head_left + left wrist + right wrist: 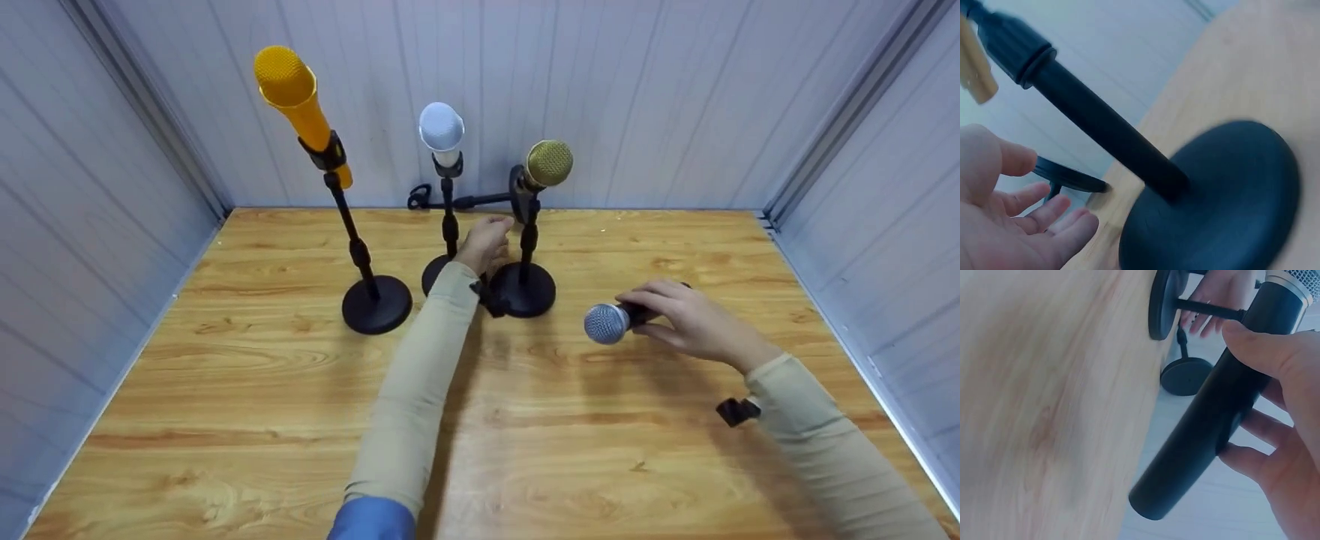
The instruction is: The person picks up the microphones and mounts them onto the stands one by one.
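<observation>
My right hand [686, 319] grips a black microphone [1202, 413] by its handle, its silver mesh head [606, 324] pointing left in the head view. At the back, my left hand [486, 241] reaches between two upright stands, fingers spread and loosely bent with nothing in them. Just beyond those fingers, a black microphone stand [484, 199] lies on its side along the back wall, its round base [1069, 175] on edge. Beside the left hand rises the stand with the gold microphone [550, 163]; its pole and disc base [1219, 197] fill much of the left wrist view.
A yellow microphone [300, 105] sits on the tall stand at left. The white microphone [442, 129] tops a stand left of the left hand, its base partly covered by the forearm. White panel walls [660, 97] enclose the wooden table [247, 405] at the back and sides.
</observation>
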A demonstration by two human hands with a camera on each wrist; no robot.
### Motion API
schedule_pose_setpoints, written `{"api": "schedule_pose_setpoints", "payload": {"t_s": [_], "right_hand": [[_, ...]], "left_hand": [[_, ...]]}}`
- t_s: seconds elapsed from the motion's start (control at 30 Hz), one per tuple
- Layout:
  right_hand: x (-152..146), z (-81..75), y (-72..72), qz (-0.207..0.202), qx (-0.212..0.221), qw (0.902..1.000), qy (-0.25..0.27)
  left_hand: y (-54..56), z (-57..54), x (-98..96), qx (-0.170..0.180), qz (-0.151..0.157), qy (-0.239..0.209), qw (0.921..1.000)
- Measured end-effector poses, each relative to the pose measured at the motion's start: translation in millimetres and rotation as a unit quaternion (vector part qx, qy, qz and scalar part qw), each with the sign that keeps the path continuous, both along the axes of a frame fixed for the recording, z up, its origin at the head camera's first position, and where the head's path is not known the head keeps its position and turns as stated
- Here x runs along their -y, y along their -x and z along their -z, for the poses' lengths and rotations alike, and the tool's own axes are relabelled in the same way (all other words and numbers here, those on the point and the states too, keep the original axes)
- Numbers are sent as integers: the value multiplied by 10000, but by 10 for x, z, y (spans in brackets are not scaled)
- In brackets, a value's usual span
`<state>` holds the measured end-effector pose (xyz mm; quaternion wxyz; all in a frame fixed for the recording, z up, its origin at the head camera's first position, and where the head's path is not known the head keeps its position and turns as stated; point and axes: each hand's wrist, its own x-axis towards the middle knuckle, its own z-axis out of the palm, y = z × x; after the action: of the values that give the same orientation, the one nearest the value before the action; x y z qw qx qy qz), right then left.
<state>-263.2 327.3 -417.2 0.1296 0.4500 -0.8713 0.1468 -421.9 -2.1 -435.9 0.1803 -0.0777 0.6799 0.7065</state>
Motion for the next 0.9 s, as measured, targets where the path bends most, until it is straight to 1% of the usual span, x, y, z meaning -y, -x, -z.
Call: {"api": "schedule_pose_setpoints", "payload": {"t_s": [0.07,0.1,0.2,0.23,0.3,0.33,0.37,0.43,0.47,0.5,0.57,0.6,0.67,0.7,0.73,0.77,0.8,0.9], "right_hand": [[-32,14,-66,-67,-26,10000,67],[-47,19,-93,-109,-50,9999,96],[-82,25,-158,-234,-121,9995,174],[-87,25,-174,-257,-134,9994,193],[-91,24,-202,-249,-132,9994,181],[-89,28,-212,-239,-122,9995,175],[-85,33,-223,-225,-103,9995,170],[-76,51,-244,-192,-31,9997,162],[-74,64,-255,-176,12,9997,166],[-74,79,-266,-162,47,9997,173],[-79,106,-288,-155,125,9996,186],[-87,118,-297,-161,170,9995,203],[-90,145,-313,-174,242,9993,246],[-93,153,-319,-182,260,9991,267],[-98,160,-321,-198,282,9990,294],[-103,164,-322,-208,296,9988,322],[-108,164,-322,-212,290,9987,349],[-114,166,-318,-194,327,9986,381]], "left_hand": [[110,10,-78,170,-204,-416,9988],[158,12,-109,144,-278,-464,9984],[283,7,-163,-198,-341,-337,9987],[322,1,-168,-377,-360,-191,9985],[397,-3,-161,-557,-442,-45,9975],[434,-3,-149,-510,-500,-130,9974],[470,-1,-133,-384,-598,-358,9968],[535,8,-96,22,-840,-927,9921],[565,15,-80,274,-981,-1332,9858],[595,24,-68,536,-1136,-1812,9754],[653,44,-65,1045,-1422,-2750,9451],[681,58,-72,1246,-1502,-3144,9290],[713,99,-70,1551,-1637,-3787,8976],[729,121,-74,1645,-1677,-4010,8855],[743,142,-80,1724,-1718,-4176,8754],[757,161,-83,1722,-1734,-4244,8719],[769,179,-86,1655,-1756,-4272,8714],[802,220,-85,1312,-1837,-4202,8789]]}}
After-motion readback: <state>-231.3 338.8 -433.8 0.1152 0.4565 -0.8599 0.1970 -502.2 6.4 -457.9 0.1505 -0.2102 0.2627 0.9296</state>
